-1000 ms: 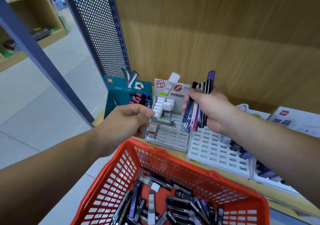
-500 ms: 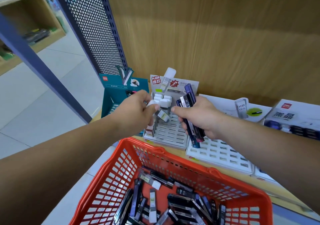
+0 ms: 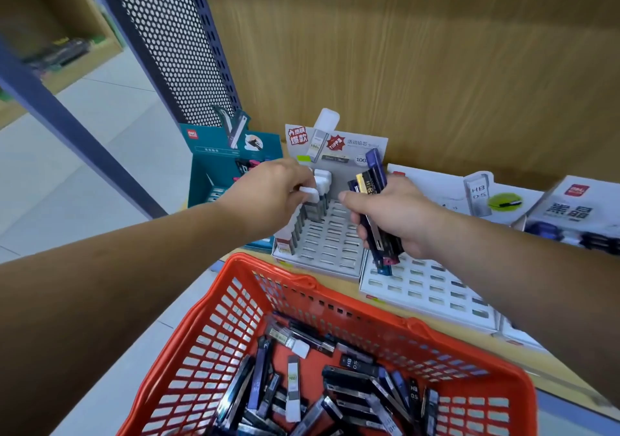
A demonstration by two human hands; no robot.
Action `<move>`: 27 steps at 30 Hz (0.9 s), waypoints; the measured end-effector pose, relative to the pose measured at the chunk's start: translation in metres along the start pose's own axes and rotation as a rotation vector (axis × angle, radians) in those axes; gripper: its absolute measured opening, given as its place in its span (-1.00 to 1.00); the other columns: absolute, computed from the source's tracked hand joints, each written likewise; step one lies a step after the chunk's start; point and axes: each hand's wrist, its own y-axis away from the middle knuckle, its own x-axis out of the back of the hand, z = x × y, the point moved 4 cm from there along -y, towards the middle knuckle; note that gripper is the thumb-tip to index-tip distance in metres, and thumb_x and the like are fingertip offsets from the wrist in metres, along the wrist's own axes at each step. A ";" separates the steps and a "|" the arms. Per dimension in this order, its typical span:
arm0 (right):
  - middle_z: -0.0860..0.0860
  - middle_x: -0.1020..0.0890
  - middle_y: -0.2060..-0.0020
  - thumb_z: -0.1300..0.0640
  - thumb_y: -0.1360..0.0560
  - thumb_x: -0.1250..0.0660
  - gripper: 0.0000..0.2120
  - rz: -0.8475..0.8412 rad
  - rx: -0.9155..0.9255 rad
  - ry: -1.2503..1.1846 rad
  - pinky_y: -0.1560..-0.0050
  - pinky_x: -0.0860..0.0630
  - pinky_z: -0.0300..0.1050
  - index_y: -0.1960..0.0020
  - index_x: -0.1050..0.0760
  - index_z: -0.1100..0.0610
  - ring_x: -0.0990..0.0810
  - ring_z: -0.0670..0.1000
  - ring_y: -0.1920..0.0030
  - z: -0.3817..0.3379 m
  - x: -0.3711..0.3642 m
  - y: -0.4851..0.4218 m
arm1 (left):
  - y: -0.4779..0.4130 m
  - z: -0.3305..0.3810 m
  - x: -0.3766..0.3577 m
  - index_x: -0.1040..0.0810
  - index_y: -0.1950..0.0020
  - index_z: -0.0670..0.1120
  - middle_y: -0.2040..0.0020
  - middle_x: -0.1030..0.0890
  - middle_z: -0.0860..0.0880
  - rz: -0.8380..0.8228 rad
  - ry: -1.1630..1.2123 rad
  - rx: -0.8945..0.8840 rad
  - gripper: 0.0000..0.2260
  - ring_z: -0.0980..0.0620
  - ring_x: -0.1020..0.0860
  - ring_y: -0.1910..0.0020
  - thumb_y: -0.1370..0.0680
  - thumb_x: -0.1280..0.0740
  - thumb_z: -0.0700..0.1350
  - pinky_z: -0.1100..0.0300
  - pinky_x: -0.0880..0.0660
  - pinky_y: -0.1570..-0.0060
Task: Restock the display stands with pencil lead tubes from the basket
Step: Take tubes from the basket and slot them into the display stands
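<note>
A tube (image 3: 310,195), pinched by the left hand (image 3: 268,197), had been lowered into the stand (image 3: 332,251), nearly slotted; spares (image 3: 372,180) were gripped by the right hand (image 3: 399,221).

A light wood-grain back panel (image 3: 436,50) fills the upper right. A dark blue perforated metal panel (image 3: 174,50) rises left of centre. Pale grey floor tiles (image 3: 84,127) and a blurred wooden shelf unit (image 3: 50,9) occupy the left.
</note>
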 end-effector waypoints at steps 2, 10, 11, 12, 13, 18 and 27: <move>0.08 -0.57 0.38 0.12 -0.58 -0.45 -0.84 -0.003 -0.010 -0.004 0.34 -0.56 -0.03 0.05 -0.50 0.17 -0.51 0.06 0.47 0.001 -0.001 -0.001 | -0.002 -0.002 -0.001 -0.67 -0.13 -0.07 -0.05 -0.62 -0.02 0.016 0.001 -0.027 -0.89 -0.02 -0.56 -0.01 -0.64 -0.38 -0.13 0.05 -0.49 -0.01; 0.08 -0.57 0.37 0.12 -0.58 -0.45 -0.83 -0.021 -0.023 -0.062 0.33 -0.58 -0.01 0.04 -0.52 0.19 -0.53 0.06 0.44 0.003 -0.007 0.000 | -0.003 0.005 0.002 -0.68 -0.12 -0.04 0.21 -0.57 0.14 0.082 0.039 -0.044 -0.87 0.09 -0.52 0.23 -0.58 -0.46 -0.17 0.23 -0.39 0.19; 0.08 -0.57 0.38 0.12 -0.58 -0.45 -0.83 -0.022 -0.019 -0.064 0.34 -0.58 -0.02 0.05 -0.52 0.20 -0.52 0.06 0.45 0.003 -0.007 0.000 | -0.003 0.004 0.002 -0.67 -0.10 -0.04 0.24 -0.54 0.18 0.095 0.055 -0.024 -0.88 0.15 -0.52 0.26 -0.57 -0.47 -0.18 0.29 -0.37 0.22; 0.07 -0.57 0.40 0.12 -0.59 -0.44 -0.82 -0.022 -0.016 -0.063 0.35 -0.57 -0.03 0.06 -0.52 0.21 -0.52 0.06 0.45 0.002 -0.006 0.000 | -0.004 0.003 0.002 -0.67 -0.07 -0.04 0.27 -0.52 0.21 0.103 0.070 -0.004 -0.89 0.21 -0.51 0.27 -0.57 -0.47 -0.17 0.32 -0.37 0.24; 0.07 -0.56 0.42 0.12 -0.60 -0.44 -0.81 -0.024 -0.017 -0.063 0.37 -0.57 -0.05 0.08 -0.52 0.22 -0.53 0.06 0.46 0.002 -0.006 0.000 | -0.003 0.001 0.000 -0.67 -0.05 -0.04 0.29 -0.50 0.24 0.102 0.074 0.008 -0.91 0.24 -0.49 0.29 -0.56 -0.48 -0.17 0.30 -0.37 0.25; 0.10 -0.61 0.33 0.03 -0.61 -0.43 -0.74 -0.107 -0.046 -0.100 0.18 -0.65 0.04 0.15 -0.53 0.18 -0.60 0.08 0.36 -0.001 -0.006 -0.002 | 0.003 0.001 -0.006 -0.69 -0.07 -0.04 0.07 -0.54 0.05 0.152 -0.023 -0.084 -0.89 0.00 -0.54 0.09 -0.55 -0.50 -0.14 0.12 -0.45 0.16; 0.08 -0.62 0.26 0.01 -0.61 -0.42 -0.77 -0.171 -0.059 -0.235 0.10 -0.65 0.09 0.10 -0.54 0.17 -0.63 0.07 0.31 -0.008 -0.004 0.003 | 0.006 0.005 -0.010 -0.69 -0.07 -0.10 0.00 -0.59 -0.08 0.216 -0.182 -0.148 -0.90 -0.19 -0.55 0.00 -0.57 -0.43 -0.17 -0.12 -0.58 0.17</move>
